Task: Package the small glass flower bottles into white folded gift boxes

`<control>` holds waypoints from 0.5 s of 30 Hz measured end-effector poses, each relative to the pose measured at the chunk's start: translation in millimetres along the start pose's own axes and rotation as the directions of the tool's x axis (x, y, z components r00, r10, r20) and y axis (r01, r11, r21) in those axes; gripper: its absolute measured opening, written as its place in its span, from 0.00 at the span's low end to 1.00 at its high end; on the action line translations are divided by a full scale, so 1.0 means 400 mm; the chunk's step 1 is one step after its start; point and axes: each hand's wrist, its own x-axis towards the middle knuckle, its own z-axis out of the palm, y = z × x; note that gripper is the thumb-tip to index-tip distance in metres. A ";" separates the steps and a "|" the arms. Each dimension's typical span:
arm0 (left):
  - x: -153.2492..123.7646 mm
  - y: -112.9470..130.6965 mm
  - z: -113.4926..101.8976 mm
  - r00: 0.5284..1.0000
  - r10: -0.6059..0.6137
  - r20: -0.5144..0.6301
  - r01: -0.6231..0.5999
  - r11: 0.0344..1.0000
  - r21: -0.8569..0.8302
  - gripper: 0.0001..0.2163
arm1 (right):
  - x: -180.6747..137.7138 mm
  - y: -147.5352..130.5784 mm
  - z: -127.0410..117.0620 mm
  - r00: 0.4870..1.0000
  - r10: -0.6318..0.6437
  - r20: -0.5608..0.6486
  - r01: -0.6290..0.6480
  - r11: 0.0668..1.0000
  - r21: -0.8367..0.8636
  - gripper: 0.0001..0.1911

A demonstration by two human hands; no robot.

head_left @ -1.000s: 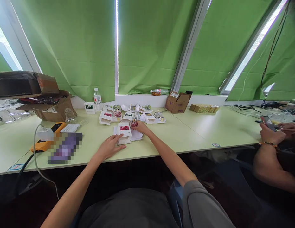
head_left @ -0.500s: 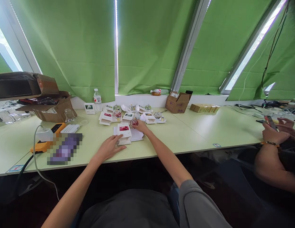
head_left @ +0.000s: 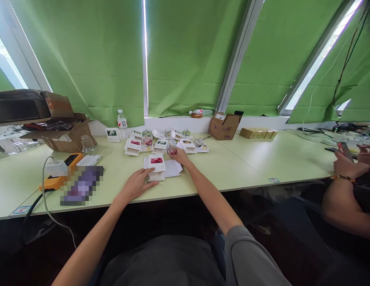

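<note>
Centre of frame: the right hand pinches a red-filled globe in closed fingertips, low over the table. The left hand lies flat and unclenched, touching a white box. Behind them are more boxes. A bottle and a carton stand at the left. At the far right, another person's hand is by a phone.
</note>
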 end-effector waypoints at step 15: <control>-0.001 0.003 0.000 1.000 -0.001 -0.005 0.001 1.000 -0.006 0.27 | -0.023 0.026 -0.022 1.000 0.019 0.007 -0.019 1.000 0.005 0.17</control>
